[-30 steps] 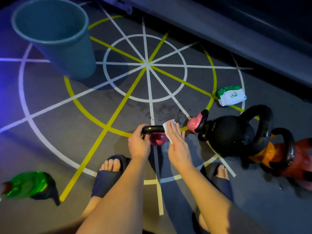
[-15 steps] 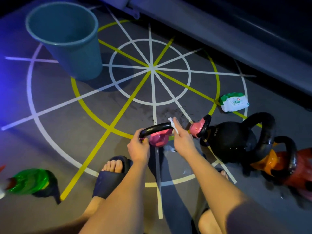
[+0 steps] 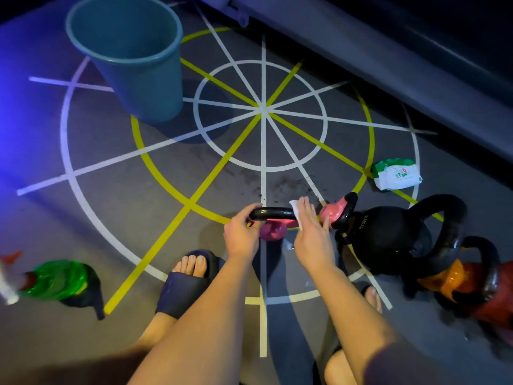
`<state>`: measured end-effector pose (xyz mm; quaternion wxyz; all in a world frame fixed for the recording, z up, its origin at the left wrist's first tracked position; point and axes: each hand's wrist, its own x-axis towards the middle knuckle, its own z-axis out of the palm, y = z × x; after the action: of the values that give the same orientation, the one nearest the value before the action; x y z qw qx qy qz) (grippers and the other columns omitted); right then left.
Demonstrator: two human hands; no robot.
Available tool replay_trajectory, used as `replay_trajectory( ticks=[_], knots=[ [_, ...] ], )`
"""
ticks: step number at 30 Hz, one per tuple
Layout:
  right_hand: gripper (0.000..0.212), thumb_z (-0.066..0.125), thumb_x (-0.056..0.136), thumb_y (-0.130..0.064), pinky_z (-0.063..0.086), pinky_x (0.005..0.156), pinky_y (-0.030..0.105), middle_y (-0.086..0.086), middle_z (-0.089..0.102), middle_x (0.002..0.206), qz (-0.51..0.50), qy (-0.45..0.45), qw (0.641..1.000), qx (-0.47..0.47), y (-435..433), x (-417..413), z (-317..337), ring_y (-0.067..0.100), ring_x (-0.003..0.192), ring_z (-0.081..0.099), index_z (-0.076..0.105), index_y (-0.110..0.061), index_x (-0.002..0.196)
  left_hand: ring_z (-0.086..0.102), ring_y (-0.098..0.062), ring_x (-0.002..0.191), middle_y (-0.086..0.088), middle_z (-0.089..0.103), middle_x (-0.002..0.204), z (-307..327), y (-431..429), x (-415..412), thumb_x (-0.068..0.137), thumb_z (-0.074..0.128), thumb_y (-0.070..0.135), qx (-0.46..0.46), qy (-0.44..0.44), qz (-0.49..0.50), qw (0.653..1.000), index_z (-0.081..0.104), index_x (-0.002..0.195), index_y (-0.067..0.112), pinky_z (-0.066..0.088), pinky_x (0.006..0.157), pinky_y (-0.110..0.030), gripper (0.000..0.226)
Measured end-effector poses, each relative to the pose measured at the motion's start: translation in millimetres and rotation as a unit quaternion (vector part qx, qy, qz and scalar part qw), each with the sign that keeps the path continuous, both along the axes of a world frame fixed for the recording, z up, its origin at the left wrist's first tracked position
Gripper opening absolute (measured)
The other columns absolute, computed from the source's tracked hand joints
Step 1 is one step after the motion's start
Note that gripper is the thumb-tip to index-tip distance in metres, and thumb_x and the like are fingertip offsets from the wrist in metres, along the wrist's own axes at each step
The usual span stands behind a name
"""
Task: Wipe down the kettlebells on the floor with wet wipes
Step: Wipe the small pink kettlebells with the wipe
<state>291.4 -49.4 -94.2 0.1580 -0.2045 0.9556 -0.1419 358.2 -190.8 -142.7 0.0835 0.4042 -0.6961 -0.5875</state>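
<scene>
Kettlebells were on the grey floor in front of me, most of them on my right side. At the far left a green spray bottle lay on its side. Behind it, further from me, a blue bucket stood upright on the painted lines. Nearer to me, my foot was in a dark slipper.

In the middle, my left hand gripped the left end of the black handle of the small pink kettlebell; the fingers were curled around the bar. This kettlebell was low between my two hands, above the white line, and I could not tell if it touched the floor. My right hand was almost flat, with the fingers nearly straight and the thumb apart. It pressed a white wipe against the right end of the same handle.

Just beside this hand, a second pink kettlebell lay on its side and touched the big black kettlebell. Behind them, near the yellow circle, was a white and green pack of wipes. At the far right an orange kettlebell and a red kettlebell were close together, partly hidden by dark handles.
</scene>
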Motion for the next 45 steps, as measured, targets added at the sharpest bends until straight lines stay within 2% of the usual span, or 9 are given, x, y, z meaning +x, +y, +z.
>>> replay_trajectory(
  ticks=[10,15,19,24,31,34,39,42,45],
  knots=[
    [0.086,0.047,0.097,-0.009,-0.004,0.123,0.048,-0.001,-0.017,0.167,0.15,0.089,0.984,0.02,-10.8,31.5,-5.8,0.014,0.152,-0.017,-0.011,-0.02,0.159,0.068,-0.005,0.093,0.013,0.075,0.097,-9.7,-8.8,7.9,0.082,0.07,0.001,0.011,0.025,-0.029,0.999,0.073,0.113,0.038,0.054,0.094,-0.03,0.048],
    [0.092,0.048,0.095,-0.018,-0.011,0.124,0.043,0.0,-0.016,0.167,-0.011,-0.006,0.999,0.03,11.6,24.9,-4.0,0.01,0.152,-0.016,-0.019,-0.017,0.157,0.067,-0.005,0.093,0.014,0.074,0.094,-8.9,-0.5,6.7,0.084,0.078,0.013,0.006,0.021,-0.013,1.0,0.072,0.11,0.041,0.054,0.09,-0.029,0.039],
    [0.097,0.052,0.094,-0.022,-0.006,0.125,0.044,0.004,-0.023,0.165,-0.003,-0.016,1.0,0.011,3.1,30.3,-5.8,0.015,0.151,-0.021,-0.022,-0.011,0.155,0.066,-0.009,0.089,0.012,0.073,0.092,-7.6,-3.5,10.8,0.087,0.074,0.017,-0.011,-0.005,-0.009,1.0,0.07,0.112,0.043,0.05,0.084,-0.024,0.036],
    [0.092,0.05,0.091,-0.019,-0.011,0.123,0.04,0.001,-0.023,0.165,0.13,0.049,0.99,0.015,-19.8,37.9,0.5,0.015,0.151,-0.024,-0.013,-0.013,0.158,0.066,-0.013,0.083,0.009,0.074,0.094,-2.7,-3.8,11.9,0.088,0.068,0.015,-0.049,-0.016,-0.04,0.998,0.068,0.121,0.042,0.053,0.083,-0.031,0.042],
    [0.079,0.039,0.093,0.003,0.002,0.127,0.041,-0.014,-0.004,0.166,0.071,-0.017,0.992,-0.098,-4.2,25.3,2.9,0.002,0.152,-0.006,0.005,-0.022,0.16,0.065,-0.016,0.095,0.008,0.074,0.109,4.2,3.4,11.1,0.092,0.071,0.02,-0.091,-0.002,-0.06,0.994,0.064,0.132,0.037,0.047,0.078,-0.029,0.044],
    [0.072,0.041,0.099,0.004,0.024,0.123,0.038,-0.02,0.013,0.162,0.023,-0.022,0.983,-0.179,-4.7,17.2,6.7,0.002,0.15,0.017,0.02,-0.03,0.158,0.064,-0.019,0.086,0.007,0.072,0.098,5.2,3.7,11.7,0.092,0.071,0.025,-0.079,-0.019,-0.041,0.996,0.063,0.129,0.042,0.045,0.074,-0.029,0.042],
    [0.035,0.067,0.093,-0.004,0.04,0.107,0.013,-0.005,0.047,0.149,-0.057,-0.026,0.966,-0.252,-0.3,-6.2,9.4,-0.007,0.124,0.049,0.068,-0.015,0.127,0.062,-0.017,0.077,0.009,0.07,0.088,5.3,0.6,11.5,0.09,0.073,0.026,-0.06,-0.016,-0.035,0.997,0.065,0.125,0.046,0.049,0.074,-0.031,0.041],
    [0.025,0.073,0.088,-0.004,0.046,0.108,0.031,0.0,0.067,0.128,-0.053,-0.041,0.961,-0.267,5.4,-18.3,9.3,0.001,0.118,0.061,0.077,-0.013,0.111,0.064,-0.02,0.075,0.007,0.07,0.087,1.3,4.5,12.7,0.091,0.071,0.027,-0.057,-0.014,-0.024,0.998,0.06,0.124,0.051,0.055,0.077,-0.038,0.043],
    [0.02,0.072,0.09,-0.007,0.04,0.103,0.009,-0.003,0.058,0.138,-0.046,-0.052,0.966,-0.25,2.3,-24.2,16.8,0.006,0.123,0.056,0.078,-0.015,0.107,0.064,-0.022,0.074,0.004,0.07,0.085,-0.1,5.0,13.9,0.091,0.07,0.027,-0.056,-0.014,-0.018,0.998,0.055,0.124,0.055,0.056,0.078,-0.04,0.046]
  ],
)
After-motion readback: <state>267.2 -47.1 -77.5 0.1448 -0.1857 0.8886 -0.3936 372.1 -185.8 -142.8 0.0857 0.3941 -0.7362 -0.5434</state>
